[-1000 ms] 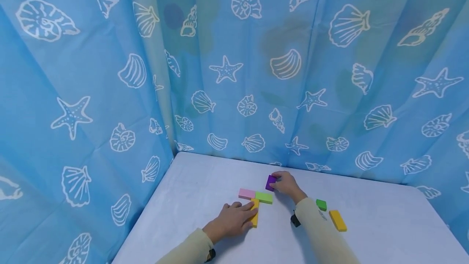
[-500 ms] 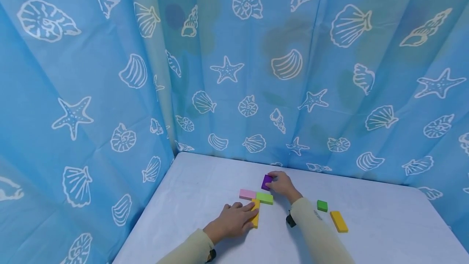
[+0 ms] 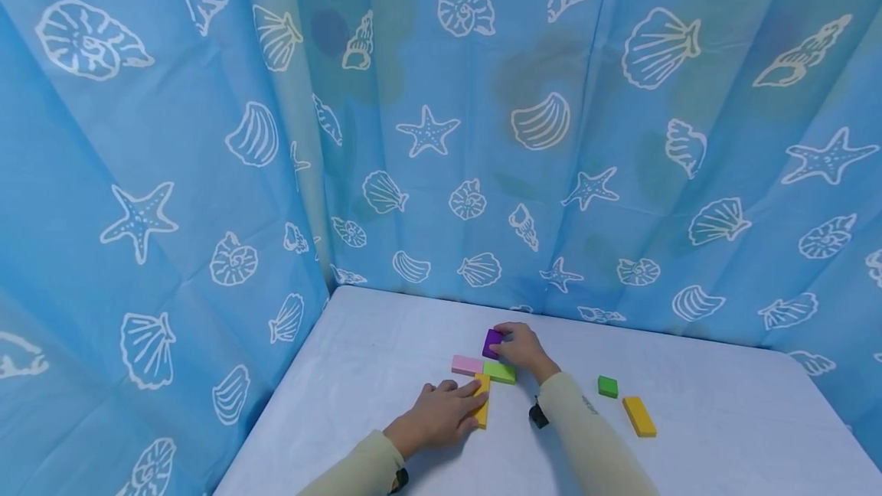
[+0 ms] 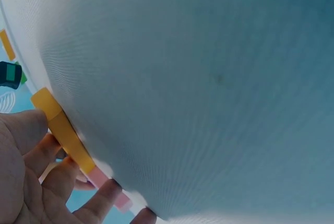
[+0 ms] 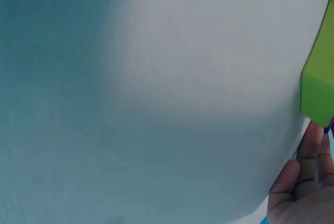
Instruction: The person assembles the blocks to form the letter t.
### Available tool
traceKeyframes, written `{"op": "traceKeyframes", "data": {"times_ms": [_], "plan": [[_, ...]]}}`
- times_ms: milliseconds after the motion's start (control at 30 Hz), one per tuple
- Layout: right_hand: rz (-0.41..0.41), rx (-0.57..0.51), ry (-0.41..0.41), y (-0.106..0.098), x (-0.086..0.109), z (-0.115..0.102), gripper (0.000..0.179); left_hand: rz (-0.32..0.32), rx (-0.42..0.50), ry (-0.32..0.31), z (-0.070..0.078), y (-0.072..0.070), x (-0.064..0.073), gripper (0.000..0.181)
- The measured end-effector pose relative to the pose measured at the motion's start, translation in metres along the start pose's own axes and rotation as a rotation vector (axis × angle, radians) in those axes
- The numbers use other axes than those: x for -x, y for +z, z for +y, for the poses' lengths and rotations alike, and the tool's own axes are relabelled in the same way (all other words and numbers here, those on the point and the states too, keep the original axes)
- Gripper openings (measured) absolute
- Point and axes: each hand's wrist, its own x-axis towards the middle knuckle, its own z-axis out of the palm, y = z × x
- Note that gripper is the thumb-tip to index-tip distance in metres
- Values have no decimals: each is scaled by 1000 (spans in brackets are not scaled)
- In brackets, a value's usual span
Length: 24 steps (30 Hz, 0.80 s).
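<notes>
Though a sliver in right-wrist view — purple block (image 3: 491, 344) clear from head.

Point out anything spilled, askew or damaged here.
Nothing looks spilled or damaged on the white-covered table. One oddity: blurry brown and green patches on the blue shell-print curtain behind it, unlike its crisp white outlines; cause unclear.

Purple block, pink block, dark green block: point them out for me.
Purple block (image 3: 491, 341), head view, visible left part.
Pink block (image 3: 468, 363), head view, top face.
Dark green block (image 3: 608, 383), head view, top face.
</notes>
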Motion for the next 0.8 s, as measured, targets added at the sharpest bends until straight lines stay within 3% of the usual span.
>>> {"op": "traceKeyframes", "data": {"times_ms": [800], "plan": [[-21,-84,60,9,3,-1,47,12,7,28,-1,-1,2,50]]}}
